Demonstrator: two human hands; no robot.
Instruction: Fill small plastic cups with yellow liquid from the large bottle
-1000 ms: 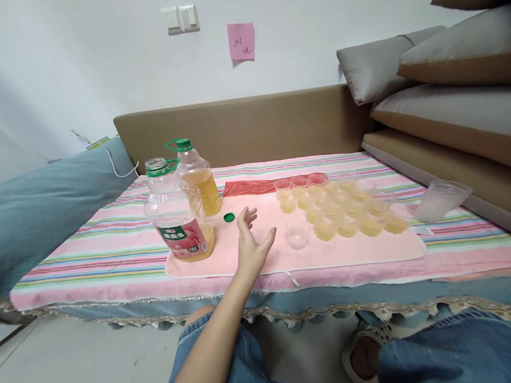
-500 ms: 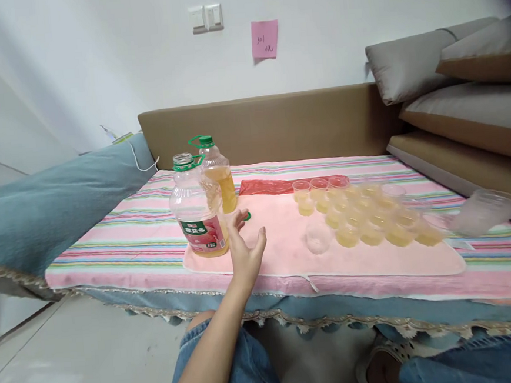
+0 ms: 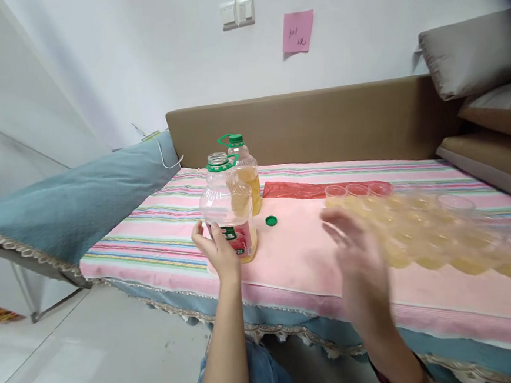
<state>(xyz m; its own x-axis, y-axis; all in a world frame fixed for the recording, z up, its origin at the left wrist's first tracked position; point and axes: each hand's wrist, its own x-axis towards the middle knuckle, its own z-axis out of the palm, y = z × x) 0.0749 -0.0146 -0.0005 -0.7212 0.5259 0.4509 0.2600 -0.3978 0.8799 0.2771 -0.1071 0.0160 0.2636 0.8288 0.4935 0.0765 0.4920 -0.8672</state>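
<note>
A large clear juice bottle (image 3: 226, 197) stands uncapped, with a little yellow juice at the bottom and a red and green label. My left hand (image 3: 219, 250) is in front of its lower left side, fingers apart; whether it touches the bottle I cannot tell. Behind stands a second bottle (image 3: 251, 183), fuller and with its green cap on. A loose green cap (image 3: 271, 220) lies on the pink mat (image 3: 286, 242). My right hand (image 3: 360, 260), blurred by motion, is raised with fingers stretched out, holding nothing visible, just left of several plastic cups (image 3: 436, 239) of yellow juice.
A flat red plastic bag (image 3: 291, 189) lies behind the mat, partly under the back cups. Striped cloth (image 3: 153, 238) covers the seat. Grey and brown cushions (image 3: 484, 55) are piled at the right, and a blue-covered armrest (image 3: 82, 181) bounds the left.
The view has turned left. My left hand has moved from the bottle's right side to its front left. My right hand has come into view, and the single clear cup no longer shows.
</note>
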